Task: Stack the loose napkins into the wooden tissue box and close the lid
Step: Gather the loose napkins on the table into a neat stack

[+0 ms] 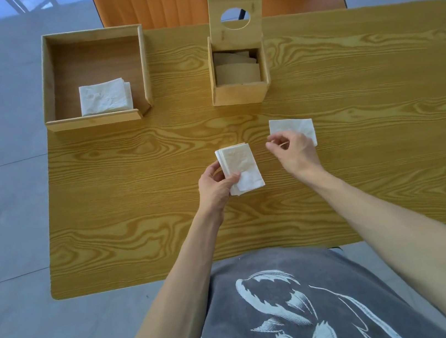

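napkins in hand, box lid up

the left hand [216,183] pinches a small stack of napkins [240,168] between thumb on top and fingers underneath; those fingers are hidden by the paper, and it is hard to tell whether the stack rests on the table [141,210] or is lifted just off it. the right hand [294,152] hovers over the near left edge of a single napkin [295,126] lying flat on the table, covering part of it. its thumb and forefinger are curled close together, but whether they actually grip the paper cannot be told from here.

the wooden tissue box [238,78] stands at the far middle of the table, its lid [236,15] upright with a round hole through it. inside, folded sheets sit in shadow and look brownish; how many cannot be made out.

to the left, an open wooden tray [50,78] holds another pile of napkins [105,96] in its near right corner. two orange chairs [150,1] behind the table are cut off by the top edge.
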